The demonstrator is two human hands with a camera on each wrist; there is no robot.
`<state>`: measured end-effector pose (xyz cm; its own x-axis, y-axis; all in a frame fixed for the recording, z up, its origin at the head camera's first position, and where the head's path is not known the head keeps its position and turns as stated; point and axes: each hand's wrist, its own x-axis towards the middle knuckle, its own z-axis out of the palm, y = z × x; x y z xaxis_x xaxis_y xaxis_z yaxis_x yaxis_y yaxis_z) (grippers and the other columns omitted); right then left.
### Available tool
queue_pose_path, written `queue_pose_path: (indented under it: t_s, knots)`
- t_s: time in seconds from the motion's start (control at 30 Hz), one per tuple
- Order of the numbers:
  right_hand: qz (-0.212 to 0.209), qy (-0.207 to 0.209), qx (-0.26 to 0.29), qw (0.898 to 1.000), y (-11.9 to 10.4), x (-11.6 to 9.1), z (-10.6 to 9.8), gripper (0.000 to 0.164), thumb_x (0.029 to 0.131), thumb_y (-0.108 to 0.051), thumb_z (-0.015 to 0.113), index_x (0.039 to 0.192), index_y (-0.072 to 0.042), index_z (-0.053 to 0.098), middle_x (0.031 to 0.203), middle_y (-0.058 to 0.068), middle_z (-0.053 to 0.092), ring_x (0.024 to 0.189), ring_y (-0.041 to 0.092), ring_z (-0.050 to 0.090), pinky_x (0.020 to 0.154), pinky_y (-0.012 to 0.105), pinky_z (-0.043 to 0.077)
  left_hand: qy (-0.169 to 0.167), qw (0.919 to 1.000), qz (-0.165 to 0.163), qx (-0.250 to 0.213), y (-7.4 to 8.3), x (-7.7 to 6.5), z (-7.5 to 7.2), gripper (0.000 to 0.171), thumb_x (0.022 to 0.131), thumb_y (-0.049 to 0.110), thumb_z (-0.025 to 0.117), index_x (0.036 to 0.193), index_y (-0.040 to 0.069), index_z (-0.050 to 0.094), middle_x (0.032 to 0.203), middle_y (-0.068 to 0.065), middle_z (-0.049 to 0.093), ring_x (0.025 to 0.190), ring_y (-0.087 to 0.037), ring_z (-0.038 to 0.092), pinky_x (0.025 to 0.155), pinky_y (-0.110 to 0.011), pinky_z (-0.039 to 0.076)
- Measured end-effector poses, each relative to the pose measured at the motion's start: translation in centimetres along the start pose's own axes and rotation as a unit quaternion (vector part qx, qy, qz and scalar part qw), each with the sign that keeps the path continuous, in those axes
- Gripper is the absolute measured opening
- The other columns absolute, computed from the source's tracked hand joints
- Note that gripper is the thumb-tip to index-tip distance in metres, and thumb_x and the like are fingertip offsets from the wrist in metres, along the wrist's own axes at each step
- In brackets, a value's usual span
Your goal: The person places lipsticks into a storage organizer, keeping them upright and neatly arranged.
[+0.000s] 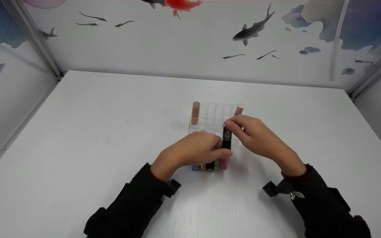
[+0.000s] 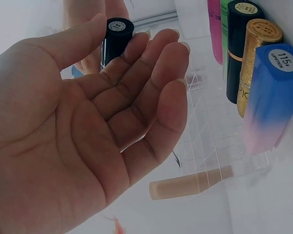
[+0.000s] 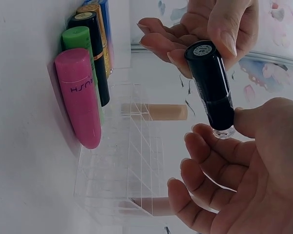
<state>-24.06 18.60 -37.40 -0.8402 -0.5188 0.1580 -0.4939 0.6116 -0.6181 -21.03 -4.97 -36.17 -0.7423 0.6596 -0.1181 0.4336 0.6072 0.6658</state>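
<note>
Pinching a black lipstick, the left hand and right hand hold it lengthwise, pointing forward, labelled end nearest — a blue tube reads "115# LIPSTICK".

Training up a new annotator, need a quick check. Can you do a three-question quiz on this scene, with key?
1. Multiple choice: what colour is the tube held by both the left hand and the right hand? a) green b) black c) tan
2. True or false: in the head view, the pink tube is at the right end of the near row.
3. Count: how many tubes make up that row?

Key: 1 b; 2 true; 3 five.
</note>
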Motion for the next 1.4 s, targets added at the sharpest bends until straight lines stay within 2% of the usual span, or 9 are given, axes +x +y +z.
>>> queue_pose_path:
  t_s: [0.17,0.33,0.67,0.93,1.1,1.13,1.27,1.33,1.4]
  knots:
    - [0.020,0.004,0.022,1.000,0.0,0.1,0.2,0.030,0.122,-0.015,0.062,0.137,0.003,0.079,0.130,0.018,0.085,0.112,0.028,0.077,0.100,0.042,0.065,0.000,0.9999,-0.009,0.008,0.1,0.1,0.2,0.043,0.120,0.035,0.068,0.082,0.013,0.065,0.066,0.009,0.048,0.060,-0.006,0.045,0.060,-0.021,0.033]
    - [0.042,0.001,0.058,0.997,-0.2,0.1,0.3,0.032,0.122,-0.016,0.062,0.141,0.005,0.078,0.138,0.023,0.082,0.118,0.034,0.080,0.105,0.050,0.067,0.001,0.9996,-0.027,0.004,0.2,0.3,0.4,0.046,0.119,0.035,0.070,0.078,0.015,0.061,0.064,0.009,0.048,0.059,-0.007,0.046,0.059,-0.022,0.033]
    - [0.055,-0.005,0.056,0.997,-0.2,0.2,0.4,0.032,0.122,-0.018,0.061,0.140,0.004,0.078,0.135,0.020,0.083,0.111,0.033,0.081,0.098,0.030,0.063,0.000,0.9996,-0.027,0.006,0.2,0.3,0.4,0.050,0.118,0.036,0.071,0.074,0.017,0.059,0.063,0.009,0.047,0.058,-0.007,0.045,0.058,-0.022,0.032]
    - [0.055,0.008,0.059,0.997,-0.5,0.1,0.4,0.033,0.122,-0.018,0.062,0.142,0.003,0.077,0.137,0.021,0.082,0.114,0.034,0.080,0.095,0.027,0.061,0.012,0.9995,-0.030,-0.003,-0.1,0.3,0.5,0.047,0.117,0.034,0.072,0.075,0.015,0.060,0.062,0.009,0.048,0.057,-0.006,0.045,0.057,-0.022,0.032]
    - [0.059,0.019,0.058,0.996,-0.5,0.0,0.2,0.033,0.122,-0.018,0.061,0.142,0.003,0.077,0.137,0.021,0.082,0.117,0.037,0.078,0.095,0.028,0.059,0.023,0.9993,-0.029,-0.005,-0.3,0.3,0.4,0.042,0.117,0.032,0.072,0.085,0.005,0.074,0.062,0.010,0.048,0.057,-0.006,0.045,0.057,-0.021,0.032]
    - [0.061,0.024,0.058,0.996,-0.5,-0.1,0.1,0.033,0.123,-0.018,0.061,0.143,0.002,0.077,0.137,0.021,0.082,0.124,0.039,0.077,0.094,0.027,0.058,0.025,0.9993,-0.029,-0.003,-0.3,0.2,0.4,0.042,0.117,0.032,0.072,0.089,0.002,0.078,0.063,0.009,0.049,0.058,-0.006,0.045,0.058,-0.021,0.033]
    - [0.067,0.063,0.061,0.994,-0.5,-0.2,-0.5,0.033,0.122,-0.018,0.061,0.144,0.000,0.077,0.139,0.020,0.082,0.129,0.036,0.074,0.091,0.023,0.055,0.050,0.9981,-0.036,0.006,-0.4,0.1,0.0,0.037,0.118,0.031,0.071,0.107,-0.001,0.086,0.074,0.003,0.066,0.064,-0.007,0.052,0.064,-0.022,0.039]
    - [0.067,0.087,0.065,0.992,-0.6,-0.2,-0.7,0.033,0.122,-0.019,0.063,0.145,0.000,0.076,0.139,0.019,0.082,0.128,0.033,0.074,0.090,0.020,0.054,0.071,0.9962,-0.048,0.013,-0.4,0.0,-0.3,0.035,0.118,0.031,0.072,0.114,0.000,0.087,0.087,-0.004,0.079,0.071,-0.010,0.061,0.071,-0.025,0.050]
    - [0.065,0.109,0.063,0.990,-0.7,-0.2,-1.0,0.032,0.121,-0.018,0.065,0.145,0.000,0.076,0.135,0.019,0.083,0.116,0.029,0.073,0.088,0.017,0.054,0.096,0.9935,-0.060,0.014,-0.4,-0.1,-0.4,0.031,0.117,0.029,0.073,0.120,0.002,0.087,0.104,-0.009,0.087,0.082,-0.016,0.072,0.082,-0.031,0.061]
